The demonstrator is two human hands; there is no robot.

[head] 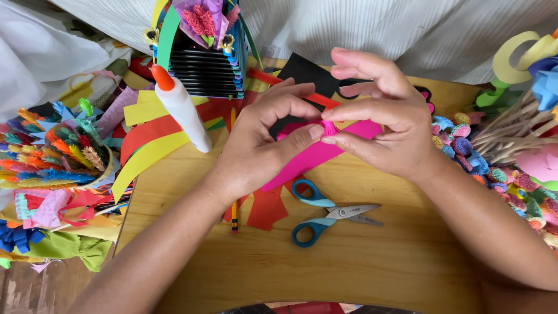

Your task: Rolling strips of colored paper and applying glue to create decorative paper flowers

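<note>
Both hands pinch one small pink rolled paper piece point(329, 128): the left hand point(261, 139) closes thumb and forefinger on it, the right hand point(381, 119) likewise (fingertips nearly meeting). Directly beneath the pinch lies a bright pink paper strip point(317, 154); below that, blue-handled scissors point(325, 213).

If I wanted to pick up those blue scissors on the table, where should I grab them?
Probably by the two blue handle loops, reaching in from the near left. The scissors lie flat, their blades pointing right, clear of both hands.
</note>
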